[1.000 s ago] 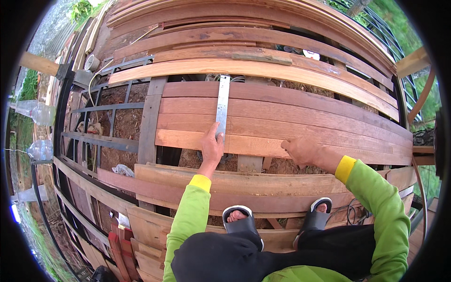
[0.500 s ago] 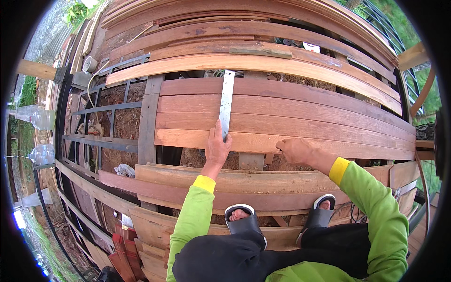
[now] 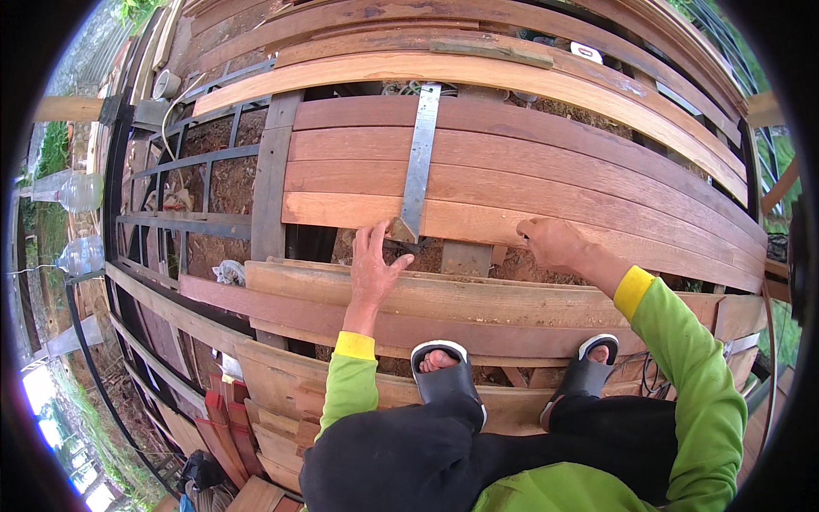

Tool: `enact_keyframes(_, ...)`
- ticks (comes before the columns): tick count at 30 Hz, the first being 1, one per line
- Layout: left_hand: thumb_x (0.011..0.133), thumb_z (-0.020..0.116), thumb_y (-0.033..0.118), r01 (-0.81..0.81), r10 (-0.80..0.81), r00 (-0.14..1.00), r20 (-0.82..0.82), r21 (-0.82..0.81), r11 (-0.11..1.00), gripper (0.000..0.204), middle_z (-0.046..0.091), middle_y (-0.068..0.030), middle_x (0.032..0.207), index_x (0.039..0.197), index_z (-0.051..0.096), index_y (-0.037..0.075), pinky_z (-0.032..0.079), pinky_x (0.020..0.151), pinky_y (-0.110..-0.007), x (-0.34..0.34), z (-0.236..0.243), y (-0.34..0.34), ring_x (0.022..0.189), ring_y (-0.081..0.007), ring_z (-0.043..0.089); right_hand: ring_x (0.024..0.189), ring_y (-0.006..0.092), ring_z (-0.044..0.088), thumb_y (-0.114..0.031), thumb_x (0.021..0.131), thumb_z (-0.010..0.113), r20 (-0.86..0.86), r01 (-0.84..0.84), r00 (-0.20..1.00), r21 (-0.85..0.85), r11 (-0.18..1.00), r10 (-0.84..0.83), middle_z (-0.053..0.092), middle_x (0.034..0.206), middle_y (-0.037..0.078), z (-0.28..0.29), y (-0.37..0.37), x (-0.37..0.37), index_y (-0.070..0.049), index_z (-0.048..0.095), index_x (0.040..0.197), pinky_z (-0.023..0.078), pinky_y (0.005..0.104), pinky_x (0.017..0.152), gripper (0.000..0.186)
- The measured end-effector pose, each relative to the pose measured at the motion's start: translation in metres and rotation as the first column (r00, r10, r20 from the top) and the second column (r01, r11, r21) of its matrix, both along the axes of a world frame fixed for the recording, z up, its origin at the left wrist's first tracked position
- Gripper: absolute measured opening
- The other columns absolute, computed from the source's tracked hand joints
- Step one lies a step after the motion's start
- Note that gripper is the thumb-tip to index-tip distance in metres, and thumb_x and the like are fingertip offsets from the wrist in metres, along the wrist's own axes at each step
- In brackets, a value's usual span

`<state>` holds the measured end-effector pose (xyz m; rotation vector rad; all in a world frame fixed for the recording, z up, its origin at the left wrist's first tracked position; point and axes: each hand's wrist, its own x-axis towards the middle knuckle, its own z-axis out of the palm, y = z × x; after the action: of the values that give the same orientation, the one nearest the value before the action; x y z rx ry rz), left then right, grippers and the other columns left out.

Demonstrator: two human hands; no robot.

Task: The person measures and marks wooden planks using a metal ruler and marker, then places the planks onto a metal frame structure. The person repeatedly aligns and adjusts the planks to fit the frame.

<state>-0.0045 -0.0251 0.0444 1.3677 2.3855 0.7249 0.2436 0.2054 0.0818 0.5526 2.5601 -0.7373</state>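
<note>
A carpenter's square (image 3: 420, 162) with a long metal blade lies across several reddish-brown planks (image 3: 503, 171) set side by side. Its short stock sits at the near edge of the lightest, closest plank (image 3: 486, 224). My left hand (image 3: 371, 266) is at the stock's left end, fingertips against or just beside it, with the thumb spread away and the fingers stretched out. To the right, my right hand (image 3: 554, 246) rests at the near plank's edge with its fingers pinched. Whatever it pinches, if anything, is too small to make out.
Loose boards (image 3: 478, 299) run in front of my feet, which stand in dark sandals (image 3: 446, 384). Farther off, more long planks (image 3: 358, 72) cross the frame. A black metal grid (image 3: 192, 224) over soil lies on the left, with plastic bottles (image 3: 81, 193) beyond. Gaps show between boards.
My left hand has come off the blade and moved toward me and left, its thumb now spread. The square has slid nearer, its stock now at the plank edge. The right hand stays pinched nearby.
</note>
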Motion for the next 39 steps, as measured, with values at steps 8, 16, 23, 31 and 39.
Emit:
enact_keyframes(8, 0.068, 0.079, 0.043, -0.207, 0.204, 0.977, -0.054, -0.057, 0.977, 0.072, 0.053, -0.0141, 0.102, 0.122, 0.052, 0.003, 0.050, 0.073, -0.042, 0.015, -0.001, 0.019, 0.090, -0.0324, 0.058, 0.084, 0.0388, 0.062, -0.009, 0.079, 0.056, -0.085, 0.000, 0.996, -0.029, 1.000, -0.003, 0.062, 0.088, 0.021, -0.007, -0.005, 0.002, 0.000, 0.054, 0.092, 0.050, 0.0470, 0.073, 0.016)
enact_keyframes(16, 0.067, 0.078, 0.036, -0.156, 0.149, 0.973, -0.179, -0.030, 0.987, 0.062, 0.058, -0.0159, 0.097, 0.114, 0.056, 0.002, 0.050, 0.070, -0.045, 0.038, -0.013, 0.007, 0.086, -0.0340, 0.060, 0.078, 0.0357, 0.064, -0.009, 0.079, 0.053, -0.062, -0.070, 0.995, 0.050, 0.996, 0.073, 0.062, 0.086, 0.018, -0.007, -0.005, 0.008, -0.002, 0.053, 0.099, 0.052, 0.0434, 0.067, 0.021)
enact_keyframes(23, 0.069, 0.076, 0.037, -0.099, 0.104, 0.960, -0.258, 0.032, 0.995, 0.064, 0.058, -0.0142, 0.091, 0.118, 0.054, 0.002, 0.047, 0.074, -0.043, 0.048, -0.023, 0.000, 0.084, -0.0317, 0.058, 0.082, 0.0353, 0.064, -0.011, 0.074, 0.057, -0.022, -0.049, 0.999, 0.036, 0.998, 0.050, 0.064, 0.086, 0.019, -0.001, -0.011, -0.001, -0.001, 0.057, 0.091, 0.052, 0.0451, 0.070, 0.020)
enact_keyframes(31, 0.073, 0.069, 0.045, -0.021, 0.026, 0.975, -0.222, 0.021, 1.000, 0.069, 0.055, -0.0202, 0.117, 0.132, 0.051, 0.013, 0.049, 0.077, -0.046, 0.053, -0.022, 0.015, 0.092, -0.0368, 0.059, 0.071, 0.0270, 0.062, -0.012, 0.085, 0.051, 0.110, -0.580, 0.804, 0.367, 0.727, 0.585, 0.067, 0.080, 0.009, -0.135, -0.006, 0.045, -0.006, 0.066, 0.076, 0.052, 0.0417, 0.068, 0.019)
enact_keyframes(39, 0.076, 0.067, 0.038, -0.139, 0.137, 0.989, -0.055, -0.030, 0.990, 0.067, 0.059, -0.0184, 0.094, 0.134, 0.047, 0.012, 0.049, 0.069, -0.047, 0.049, 0.011, 0.001, 0.084, -0.0363, 0.060, 0.084, 0.0411, 0.063, -0.024, 0.090, 0.044, -0.117, 0.039, 0.992, -0.025, 0.999, -0.041, 0.064, 0.094, 0.023, -0.061, -0.007, -0.054, -0.004, 0.058, 0.101, 0.051, 0.0503, 0.071, 0.026)
